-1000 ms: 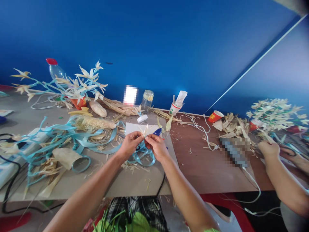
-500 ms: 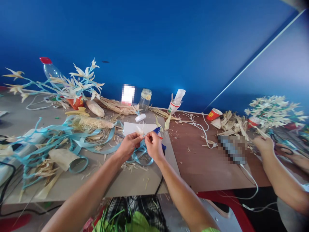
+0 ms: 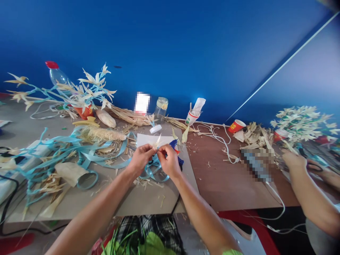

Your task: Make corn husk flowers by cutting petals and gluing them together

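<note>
A small husk flower [image 3: 157, 141] was held over the surface [image 3: 148, 202] between 2 hands, its pale petals pointed upward. Its base was gripped by the left hand [image 3: 142, 157], with thumb and forefinger clamped on it. The right hand [image 3: 170, 161] was set close beside, its thumb and fingertips closed in a pinch, seemingly on blue ribbon [image 3: 155, 167] at the flower's lower end (the spot was too small to be read with certainty). Below the hands, loose ribbon loops were spread on the surface, and a blue tool [image 3: 173, 143] was partly hidden behind the right hand.

The step in hand was judged to be the fastening of the flower's base with ribbon, perhaps by winding; it was not judged finished, since both sets of fingertips were gathered at the joint. For the next move, a steady pinch was called for on the left, so that the petals would not be loosened, while the ribbon would have to be drawn snug by the right. Slack loops would need to be guided clear of the scattered scraps [image 3: 143, 182].
</note>
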Action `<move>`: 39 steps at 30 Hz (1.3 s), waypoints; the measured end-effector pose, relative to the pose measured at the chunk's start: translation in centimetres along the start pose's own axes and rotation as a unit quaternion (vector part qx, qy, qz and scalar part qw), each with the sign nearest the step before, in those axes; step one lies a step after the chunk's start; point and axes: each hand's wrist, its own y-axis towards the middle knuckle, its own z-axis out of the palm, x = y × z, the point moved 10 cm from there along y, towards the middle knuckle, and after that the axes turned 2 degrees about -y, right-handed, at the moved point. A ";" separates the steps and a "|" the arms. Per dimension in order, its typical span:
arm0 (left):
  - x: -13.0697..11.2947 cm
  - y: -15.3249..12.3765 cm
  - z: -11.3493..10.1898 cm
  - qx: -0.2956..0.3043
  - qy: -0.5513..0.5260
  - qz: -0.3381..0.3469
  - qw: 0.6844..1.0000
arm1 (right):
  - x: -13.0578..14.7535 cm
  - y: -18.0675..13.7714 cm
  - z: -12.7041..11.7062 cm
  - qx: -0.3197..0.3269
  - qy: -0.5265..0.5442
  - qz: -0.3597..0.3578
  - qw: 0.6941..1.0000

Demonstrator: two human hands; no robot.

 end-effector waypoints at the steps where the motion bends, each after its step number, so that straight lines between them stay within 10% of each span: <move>1: -0.4 -0.1 0.1 -0.001 0.021 0.015 1.000 | 0.0 0.0 0.0 -0.002 0.001 0.004 1.000; 13: 0.0 -0.3 1.8 0.094 0.130 0.000 0.987 | -4.5 -0.1 1.8 0.086 0.266 0.224 0.934; 39: 1.9 -0.4 1.4 0.085 0.158 -0.075 0.981 | -4.8 0.4 1.7 0.104 0.207 0.173 0.957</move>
